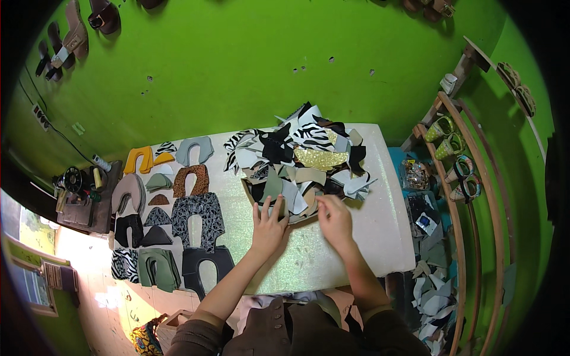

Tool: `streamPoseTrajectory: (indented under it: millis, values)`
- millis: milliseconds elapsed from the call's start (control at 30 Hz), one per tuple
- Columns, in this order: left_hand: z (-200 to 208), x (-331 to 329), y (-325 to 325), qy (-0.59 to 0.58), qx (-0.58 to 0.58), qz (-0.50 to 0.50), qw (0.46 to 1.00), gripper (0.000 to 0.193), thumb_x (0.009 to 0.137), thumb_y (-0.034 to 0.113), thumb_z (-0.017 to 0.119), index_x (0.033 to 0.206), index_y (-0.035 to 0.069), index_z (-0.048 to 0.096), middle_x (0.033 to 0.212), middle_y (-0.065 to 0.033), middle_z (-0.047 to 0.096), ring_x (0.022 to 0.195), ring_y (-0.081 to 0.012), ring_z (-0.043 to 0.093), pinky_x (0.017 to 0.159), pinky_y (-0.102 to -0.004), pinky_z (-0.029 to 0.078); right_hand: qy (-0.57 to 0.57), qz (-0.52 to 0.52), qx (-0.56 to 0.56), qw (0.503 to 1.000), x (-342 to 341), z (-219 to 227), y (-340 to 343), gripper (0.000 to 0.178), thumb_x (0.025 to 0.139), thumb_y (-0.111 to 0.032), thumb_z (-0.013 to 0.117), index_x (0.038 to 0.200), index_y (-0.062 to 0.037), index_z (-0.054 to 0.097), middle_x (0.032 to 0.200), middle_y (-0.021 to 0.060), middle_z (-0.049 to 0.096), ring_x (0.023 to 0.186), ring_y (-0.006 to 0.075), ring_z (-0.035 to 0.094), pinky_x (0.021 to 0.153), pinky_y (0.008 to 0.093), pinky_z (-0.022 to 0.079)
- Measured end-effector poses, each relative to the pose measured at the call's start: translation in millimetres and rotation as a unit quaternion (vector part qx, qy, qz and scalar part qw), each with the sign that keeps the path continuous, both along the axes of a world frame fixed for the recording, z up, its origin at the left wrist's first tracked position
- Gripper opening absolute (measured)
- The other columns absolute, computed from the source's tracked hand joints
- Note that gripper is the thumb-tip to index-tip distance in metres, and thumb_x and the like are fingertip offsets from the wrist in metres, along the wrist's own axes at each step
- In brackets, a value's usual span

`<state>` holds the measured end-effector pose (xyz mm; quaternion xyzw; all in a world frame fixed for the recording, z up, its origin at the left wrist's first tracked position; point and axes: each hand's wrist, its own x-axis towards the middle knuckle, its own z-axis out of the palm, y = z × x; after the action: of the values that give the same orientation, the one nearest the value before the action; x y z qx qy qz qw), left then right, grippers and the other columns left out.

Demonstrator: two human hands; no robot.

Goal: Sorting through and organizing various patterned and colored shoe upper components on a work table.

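A heaped pile of leather and fabric scraps lies on the pale, shiny tabletop in front of me. White, black, tan, grey-green and zebra-striped pieces are mixed in it, with a gold glitter piece near its middle. My left hand rests at the pile's near edge, fingers spread, their tips on a grey-green scrap and its neighbours. At the near right edge of the pile, my right hand has its fingers curled together beside a tan scrap. Whatever is between those fingers, if anything, is too small to make out.
Sorted stacks of cut shoe pieces cover the table's left side, including yellow U-shapes, a patterned black-grey piece and green ones. A sewing machine stands at far left. At right are a wooden shoe rack and more scraps.
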<state>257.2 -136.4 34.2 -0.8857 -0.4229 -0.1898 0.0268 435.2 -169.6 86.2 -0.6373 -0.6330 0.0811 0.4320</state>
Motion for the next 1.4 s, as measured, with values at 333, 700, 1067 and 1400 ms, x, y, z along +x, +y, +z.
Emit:
streamPoseTrajectory:
  millis: [333, 700, 1067, 1400]
  values:
    - [2.4, -35.5, 9.5, 0.049, 0.021, 0.007, 0.999, 0.013, 0.074, 0.029, 0.061, 0.081, 0.02, 0.068, 0.142, -0.0009, 0.027, 0.131, -0.0329, 0.018, 0.103, -0.0555, 0.01, -0.082, -0.033, -0.01, 0.996, 39.6, 2.8, 13.0, 0.015, 0.079, -0.006, 0.052, 0.09, -0.0022, 0.061, 0.087, 0.0123, 0.059, 0.084, 0.0306, 0.055, 0.074, 0.0382, 0.044]
    - [16.1, -70.9, 11.6, -0.045, -0.102, 0.003, 0.994, 0.024, 0.079, 0.019, 0.057, 0.103, 0.015, 0.062, 0.125, -0.0113, 0.046, 0.121, -0.0316, 0.035, 0.102, -0.0478, 0.022, -0.244, 0.1, -0.235, 0.935, 1.4, -7.4, 20.8, 0.021, 0.076, -0.023, 0.062, 0.083, -0.0032, 0.063, 0.085, 0.0129, 0.061, 0.077, 0.0305, 0.06, 0.066, 0.0394, 0.048]
    - [25.7, -25.2, -2.4, -0.134, -0.086, -0.061, 0.985, 0.021, 0.08, 0.014, 0.054, 0.098, 0.006, 0.06, 0.107, -0.0104, 0.054, 0.109, -0.0294, 0.046, 0.095, -0.0417, 0.031, -0.311, 0.057, -0.339, 0.886, -6.4, -23.3, 44.1, 0.029, 0.077, -0.031, 0.06, 0.079, -0.0026, 0.065, 0.081, 0.0145, 0.063, 0.081, 0.0293, 0.062, 0.068, 0.0391, 0.049]
    - [62.0, -26.1, 15.0, -0.247, -0.156, -0.058, 0.955, 0.023, 0.083, 0.014, 0.053, 0.102, 0.001, 0.057, 0.104, -0.0139, 0.056, 0.097, -0.0307, 0.053, 0.086, -0.0374, 0.041, 0.068, 0.122, -0.172, 0.975, 30.1, 36.4, 63.0, 0.025, 0.082, -0.023, 0.058, 0.077, 0.0013, 0.056, 0.061, 0.014, 0.053, 0.056, 0.0211, 0.049, 0.055, 0.0327, 0.039]
